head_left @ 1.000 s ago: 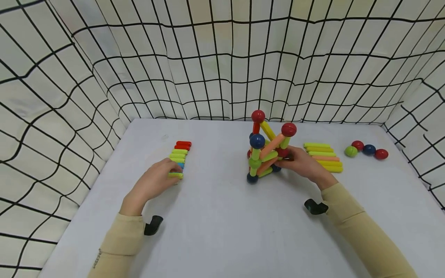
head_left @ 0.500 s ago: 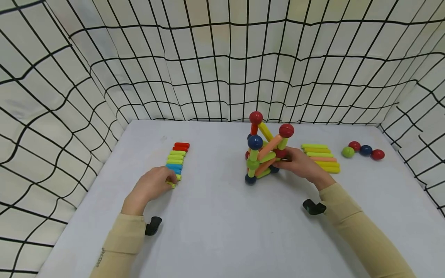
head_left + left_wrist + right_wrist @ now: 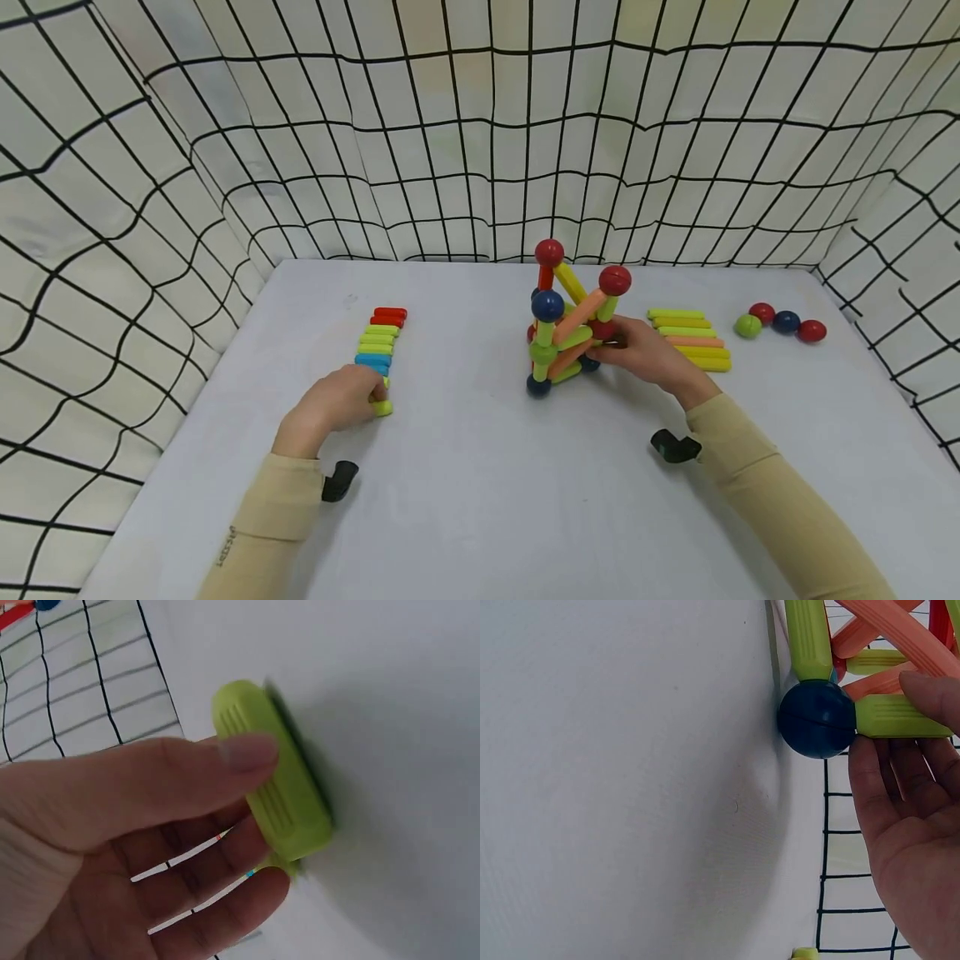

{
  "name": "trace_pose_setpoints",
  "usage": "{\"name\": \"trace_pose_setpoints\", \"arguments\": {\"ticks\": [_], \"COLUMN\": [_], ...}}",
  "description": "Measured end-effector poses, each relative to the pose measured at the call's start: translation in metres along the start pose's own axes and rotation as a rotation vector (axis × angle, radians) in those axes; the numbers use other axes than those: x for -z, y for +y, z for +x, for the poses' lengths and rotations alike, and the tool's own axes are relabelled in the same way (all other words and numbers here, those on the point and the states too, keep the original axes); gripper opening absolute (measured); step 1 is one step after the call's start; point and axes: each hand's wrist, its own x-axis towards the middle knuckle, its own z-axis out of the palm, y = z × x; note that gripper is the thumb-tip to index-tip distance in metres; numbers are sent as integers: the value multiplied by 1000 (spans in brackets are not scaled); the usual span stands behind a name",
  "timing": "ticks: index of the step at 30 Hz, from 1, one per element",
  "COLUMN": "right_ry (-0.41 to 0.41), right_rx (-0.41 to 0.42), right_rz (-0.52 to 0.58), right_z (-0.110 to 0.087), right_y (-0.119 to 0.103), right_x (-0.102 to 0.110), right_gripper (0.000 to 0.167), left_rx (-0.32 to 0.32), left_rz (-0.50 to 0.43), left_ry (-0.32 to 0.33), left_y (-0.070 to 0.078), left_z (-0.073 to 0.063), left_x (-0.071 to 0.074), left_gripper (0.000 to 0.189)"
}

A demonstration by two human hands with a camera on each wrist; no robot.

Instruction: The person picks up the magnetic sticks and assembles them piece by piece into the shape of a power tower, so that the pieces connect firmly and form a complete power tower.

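Note:
My left hand (image 3: 337, 403) pinches a short lime-green rod (image 3: 292, 795) between thumb and fingers, close to the white tabletop. Just beyond that hand runs a row of short rods: blue rods (image 3: 372, 360), lime ones (image 3: 378, 340) and red ones (image 3: 388, 317). Right of centre stands a frame built of rods and balls, with a red ball (image 3: 615, 281) and a dark blue ball (image 3: 547, 306) high on it. My right hand (image 3: 645, 353) holds this frame at its lower right, gripping an upright lime rod (image 3: 896, 716) above a dark blue ball (image 3: 817, 718).
To the right of the frame lies a row of longer yellow, lime and orange rods (image 3: 690, 342). Farther right are loose balls: a green ball (image 3: 747, 326), a dark blue ball (image 3: 786, 322) and red ones (image 3: 812, 331). Black netting (image 3: 472, 125) hangs round the table's back and sides.
My left hand has moved slightly nearer, drawing a lime rod away from the near end of the short row, and the blue rods have come into sight. My right hand stays on the frame.

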Motion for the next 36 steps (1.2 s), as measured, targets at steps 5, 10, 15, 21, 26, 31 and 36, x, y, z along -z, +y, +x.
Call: {"name": "trace_pose_setpoints", "arguments": {"ticks": [5, 10, 15, 21, 26, 31, 36], "right_ry": [-2, 2, 16, 20, 17, 16, 11], "right_rx": [-3, -8, -7, -23, -23, -29, -17], "right_rz": [6, -8, -31, -25, -16, -19, -27], "right_z": [1, 2, 2, -1, 0, -1, 0], "right_y": [-2, -2, -2, 2, 3, 2, 1], "right_x": [-2, -3, -1, 1, 2, 2, 1], "right_gripper": [46, 45, 44, 44, 45, 45, 43], "left_rx": [-65, -131, -154, -168, -193, -220, -213], "left_rz": [21, 17, -81, -153, -160, -225, -521], "left_ry": [14, 46, -13, -75, -11, 45, 144], "left_y": [21, 31, 23, 9, 1, 10, 39], "left_z": [13, 24, 14, 2, 6, 16, 29], "left_x": [-1, 1, 6, 2, -8, -13, -2], "left_gripper": [5, 18, 20, 20, 16, 18, 31]}}
